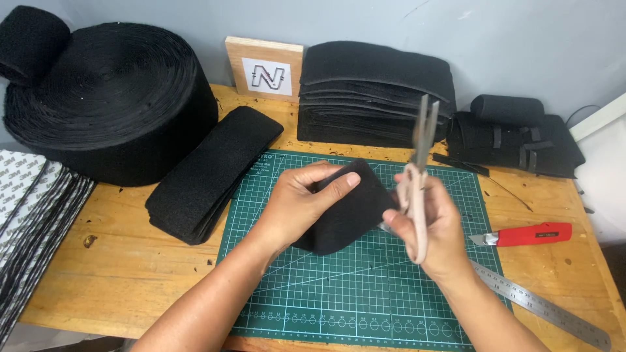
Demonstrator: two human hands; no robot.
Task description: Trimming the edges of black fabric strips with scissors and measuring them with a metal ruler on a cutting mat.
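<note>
My left hand [301,202] grips a folded piece of black felt-like fabric [349,218] above a green cutting mat [365,293]. My right hand [433,231] holds a pair of scissors [417,176] by its beige handles, with the blades pointing up and slightly apart, just right of the fabric. The scissors look blurred. The two hands are close together, with the fabric between them.
A big roll of black strip [111,98] stands at the back left, with a stack of cut strips [212,173] beside it. More black stacks [375,91] and strapped pieces [515,133] line the back. A red utility knife [528,233] and steel ruler [541,303] lie right.
</note>
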